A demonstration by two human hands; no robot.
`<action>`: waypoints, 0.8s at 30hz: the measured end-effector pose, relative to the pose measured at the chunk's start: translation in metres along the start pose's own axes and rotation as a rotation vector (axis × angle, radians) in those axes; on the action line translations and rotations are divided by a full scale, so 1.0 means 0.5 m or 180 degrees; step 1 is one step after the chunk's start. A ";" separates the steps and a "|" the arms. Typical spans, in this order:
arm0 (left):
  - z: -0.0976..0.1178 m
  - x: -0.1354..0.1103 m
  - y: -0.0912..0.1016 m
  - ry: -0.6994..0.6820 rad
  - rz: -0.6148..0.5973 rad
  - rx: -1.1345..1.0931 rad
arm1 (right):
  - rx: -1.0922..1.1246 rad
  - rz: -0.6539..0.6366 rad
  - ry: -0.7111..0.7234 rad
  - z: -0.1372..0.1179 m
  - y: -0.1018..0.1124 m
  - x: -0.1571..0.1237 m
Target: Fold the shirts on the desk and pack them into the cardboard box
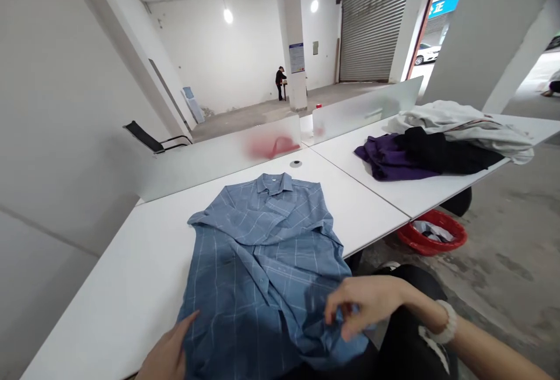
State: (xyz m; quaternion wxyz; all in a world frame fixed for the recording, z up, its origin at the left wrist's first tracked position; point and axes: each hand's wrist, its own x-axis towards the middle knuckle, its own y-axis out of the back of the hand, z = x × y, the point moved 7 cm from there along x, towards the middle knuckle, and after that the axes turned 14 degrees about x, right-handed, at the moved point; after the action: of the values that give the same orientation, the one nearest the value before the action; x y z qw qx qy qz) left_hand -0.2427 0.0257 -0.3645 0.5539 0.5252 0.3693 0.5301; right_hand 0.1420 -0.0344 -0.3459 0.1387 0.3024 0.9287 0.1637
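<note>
The right hand [367, 307] pinches the lower edge of a blue checked button-front shirt [258, 257] on a white desk [131, 298]. The left hand [168, 354] lies open and flat against the cloth's other side.

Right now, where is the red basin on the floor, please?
In the head view, the red basin sits on the concrete floor, under the front edge of the white desk, beyond the person's right hand.

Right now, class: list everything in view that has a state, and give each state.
Blue checked collared shirt: spread rumpled on the desk.
Right hand: pinching the shirt's edge.
Left hand: open against the shirt.
Purple and black clothes: heaped.
Red plastic basin: on the floor, holding clothes.
Grey metal roller shutter: down.
Round ceiling lamp: lit.
</note>
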 end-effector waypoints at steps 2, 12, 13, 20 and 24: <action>0.067 0.046 -0.012 -0.0071 0.0004 -0.0076 | -0.0145 0.0738 0.0125 0.007 0.065 0.039; 0.211 0.156 -0.209 -0.0381 -0.0623 0.0878 | -0.2487 0.2334 -0.0244 0.227 0.182 0.142; 0.212 0.165 -0.226 -0.0349 -0.0743 0.0921 | -0.2504 0.2300 -0.0235 0.239 0.203 0.147; 0.355 0.295 -0.241 -0.0391 -0.0354 0.1229 | -0.2521 0.1807 -0.1034 0.286 0.462 0.234; 0.445 0.391 -0.231 -0.0228 -0.0014 0.1217 | -0.2529 0.2024 -0.1525 0.287 0.563 0.296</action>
State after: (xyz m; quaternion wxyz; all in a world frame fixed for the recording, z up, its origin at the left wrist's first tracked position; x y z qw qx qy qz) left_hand 0.0273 0.1870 -0.4088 0.4579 0.6386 0.4445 0.4300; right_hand 0.2233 0.3023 -0.3903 0.3928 0.5207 0.6013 0.4615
